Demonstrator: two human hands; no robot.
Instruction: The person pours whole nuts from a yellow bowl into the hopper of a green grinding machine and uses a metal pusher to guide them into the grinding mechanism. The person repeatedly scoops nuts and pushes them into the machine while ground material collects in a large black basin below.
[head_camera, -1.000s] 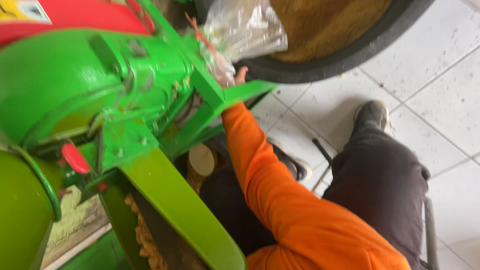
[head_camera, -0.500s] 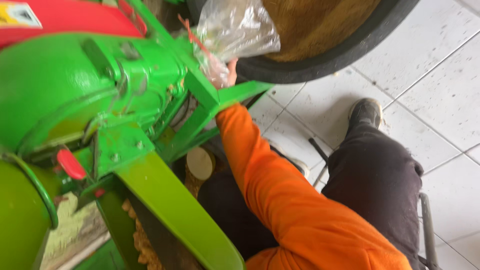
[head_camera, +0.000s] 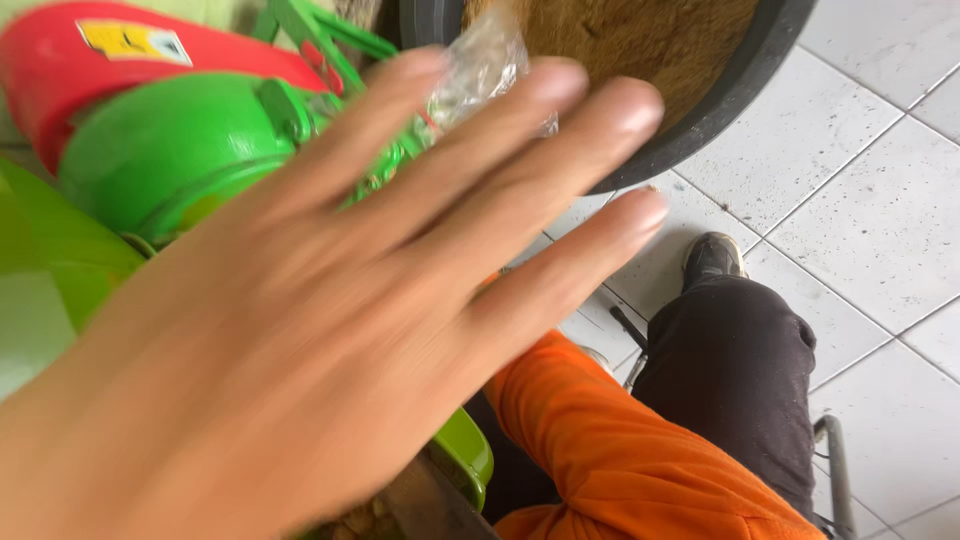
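Note:
My left hand (head_camera: 330, 300) fills most of the view, very close to the camera and blurred, with its fingers spread and nothing in it. Behind its fingertips a crumpled clear plastic bag (head_camera: 485, 60) shows at the outlet of a green machine (head_camera: 170, 150) that has a red housing (head_camera: 60, 70). My right arm in an orange sleeve (head_camera: 620, 450) reaches up toward that spot. My right hand is hidden behind the left one.
A black round tub (head_camera: 720, 100) holding brown ground material (head_camera: 640, 40) stands just past the machine. My dark trouser leg (head_camera: 730, 370) and shoe (head_camera: 712, 258) rest on the white tiled floor (head_camera: 860, 220). A metal tube (head_camera: 835, 470) shows at the lower right.
My left hand has come up in front of the camera and now covers the machine, the bag and my right hand, which was at the bag before.

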